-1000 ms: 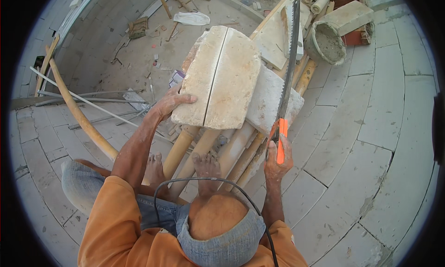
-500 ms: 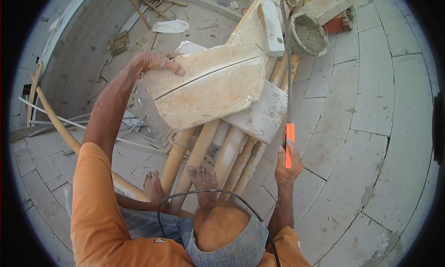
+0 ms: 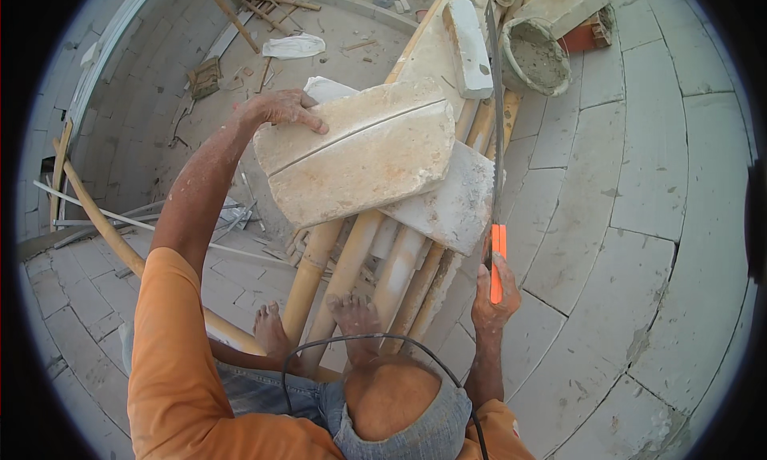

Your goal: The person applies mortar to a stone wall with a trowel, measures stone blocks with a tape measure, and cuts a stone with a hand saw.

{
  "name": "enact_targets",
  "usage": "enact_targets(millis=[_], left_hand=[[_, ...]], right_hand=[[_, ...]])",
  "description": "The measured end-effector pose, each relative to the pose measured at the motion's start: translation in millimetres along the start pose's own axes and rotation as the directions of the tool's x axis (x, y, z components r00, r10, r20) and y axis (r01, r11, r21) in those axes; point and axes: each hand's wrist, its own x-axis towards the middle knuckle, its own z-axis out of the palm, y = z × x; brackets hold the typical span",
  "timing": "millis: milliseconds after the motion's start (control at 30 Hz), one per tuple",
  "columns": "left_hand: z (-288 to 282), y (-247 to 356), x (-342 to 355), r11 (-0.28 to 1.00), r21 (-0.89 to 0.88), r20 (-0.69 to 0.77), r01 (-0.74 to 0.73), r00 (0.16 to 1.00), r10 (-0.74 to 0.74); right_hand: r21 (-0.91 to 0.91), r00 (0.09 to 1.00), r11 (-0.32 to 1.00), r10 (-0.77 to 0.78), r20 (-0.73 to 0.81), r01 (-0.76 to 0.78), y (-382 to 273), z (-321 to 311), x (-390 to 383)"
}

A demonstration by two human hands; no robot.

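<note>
My left hand (image 3: 289,112) grips the upper left edge of a pale aerated concrete block (image 3: 363,168), thumb on its top face and fingers over the far edge. A dark, slightly curved groove runs across that face. Under it, turned at an angle, is a whiter block (image 3: 451,200). To the right, my right hand (image 3: 495,300) is closed round the orange handle of a handsaw (image 3: 498,252). Its long toothed blade points away from me, beside the blocks and apart from the groove.
Bamboo poles (image 3: 351,260) run beneath the blocks, my bare feet on them. Beyond stand a narrow white block (image 3: 469,48) and a bucket of grey mortar (image 3: 537,59). A blockwork wall (image 3: 607,252) rises at right; loose sticks and a white sack (image 3: 294,46) lie far left.
The saw and my right hand have come slightly nearer to me. My left hand keeps its hold on the grooved block, which has hardly moved.
</note>
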Motion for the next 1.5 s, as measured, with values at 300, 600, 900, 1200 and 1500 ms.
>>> enact_targets(millis=[300,600,900,1200,1500], left_hand=[[21,45,35,0.979,0.076,-0.437,-0.192,0.876,0.205],[91,161,79,0.994,0.05,-0.57,-0.101,0.814,0.111],[174,192,37,0.734,0.494,-0.383,-0.466,0.641,0.665],[177,195,21,0.397,0.483,-0.075,-0.78,0.415,0.907],[192,105,-100,0.888,-0.383,-0.73,-0.254,0.673,-0.123]], right_hand=[[0.041,0.999,0.999,0.013,-0.04,-0.011,-3,1,0],[0.013,0.995,0.996,0.089,-0.051,-0.088,-10,-18,-17],[-0.018,0.979,0.987,0.156,-0.13,-0.16,-3,-36,-46],[-0.008,0.951,0.972,0.227,-0.21,-0.234,8,-45,-46],[0.022,0.955,0.981,0.193,-0.225,-0.193,17,-36,-37]])
